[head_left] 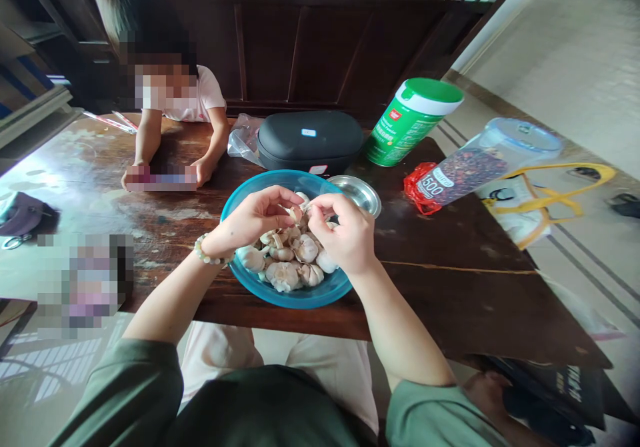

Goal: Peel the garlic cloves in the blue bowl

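Observation:
A blue plastic bowl (280, 298) stands at the table's near edge, heaped with whole garlic bulbs (306, 248). Above the heap, my left hand (263, 214) is closed in a pinch on a garlic clove (296, 215). A beaded bracelet circles that wrist. Close beside it, my right hand (347, 230) pinches at the same spot with thumb and forefinger, on a pale bit of garlic (309, 210). The fingers partly hide what they hold. Just behind my right hand sits a small metal bowl (361, 195), its inside partly covered.
Behind the bowl lie a black case (310, 137) and a clear plastic bag (245, 139). A green canister (413, 120) and a clear jar (480, 164) stand to the right. Across the table (450, 300), a person (210, 97) leans on it, holding a blurred object. A dark pouch (25, 217) lies left.

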The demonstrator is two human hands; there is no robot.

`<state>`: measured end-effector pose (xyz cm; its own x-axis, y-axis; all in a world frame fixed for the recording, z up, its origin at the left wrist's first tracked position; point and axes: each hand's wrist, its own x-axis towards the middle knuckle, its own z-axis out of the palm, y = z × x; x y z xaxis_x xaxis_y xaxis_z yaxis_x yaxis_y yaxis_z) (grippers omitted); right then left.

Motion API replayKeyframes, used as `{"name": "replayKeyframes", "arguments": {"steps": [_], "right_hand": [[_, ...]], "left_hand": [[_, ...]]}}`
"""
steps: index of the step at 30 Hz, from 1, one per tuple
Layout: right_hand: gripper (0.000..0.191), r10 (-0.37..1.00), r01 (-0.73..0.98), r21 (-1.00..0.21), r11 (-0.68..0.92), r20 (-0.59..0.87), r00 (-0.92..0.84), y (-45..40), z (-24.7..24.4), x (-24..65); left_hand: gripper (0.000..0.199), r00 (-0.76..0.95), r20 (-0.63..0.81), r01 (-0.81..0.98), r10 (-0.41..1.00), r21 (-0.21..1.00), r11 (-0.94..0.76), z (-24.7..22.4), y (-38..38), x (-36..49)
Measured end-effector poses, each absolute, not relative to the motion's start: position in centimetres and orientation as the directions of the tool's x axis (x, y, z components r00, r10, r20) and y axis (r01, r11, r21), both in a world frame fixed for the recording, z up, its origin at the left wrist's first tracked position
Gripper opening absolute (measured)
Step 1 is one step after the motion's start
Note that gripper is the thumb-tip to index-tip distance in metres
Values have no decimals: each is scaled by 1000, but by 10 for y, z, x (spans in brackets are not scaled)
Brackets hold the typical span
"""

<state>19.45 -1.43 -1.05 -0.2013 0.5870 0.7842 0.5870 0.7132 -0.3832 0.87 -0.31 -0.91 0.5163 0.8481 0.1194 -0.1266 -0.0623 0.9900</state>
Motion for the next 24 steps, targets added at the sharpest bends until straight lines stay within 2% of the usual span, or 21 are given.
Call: {"name": "replayKeyframes", "arguments": {"steps": [5,10,17,22,24], "right_hand": [[9,552,584,-361,727,814,-184,-14,-10,195],[9,567,579,-396,712,812,-142,-14,-10,196],[13,577,554,-384,738,786,-223,-15,-9,197],[6,627,525,-447,724,743,-232,-14,-11,196],[13,641,530,-450,719,724,-255,-13,-13,196]], "left_hand": [[25,505,112,-78,856,993,-84,-7,-4,10],[24,474,88,-20,876,996,-89,-7,-4,10],[27,416,96,-78,904,995,-69,-4,-5,11],[32,387,119,-128,915,989,-74,-3,-5,11],[31,398,119,-118,910,990,-77,-3,-6,11]]}}
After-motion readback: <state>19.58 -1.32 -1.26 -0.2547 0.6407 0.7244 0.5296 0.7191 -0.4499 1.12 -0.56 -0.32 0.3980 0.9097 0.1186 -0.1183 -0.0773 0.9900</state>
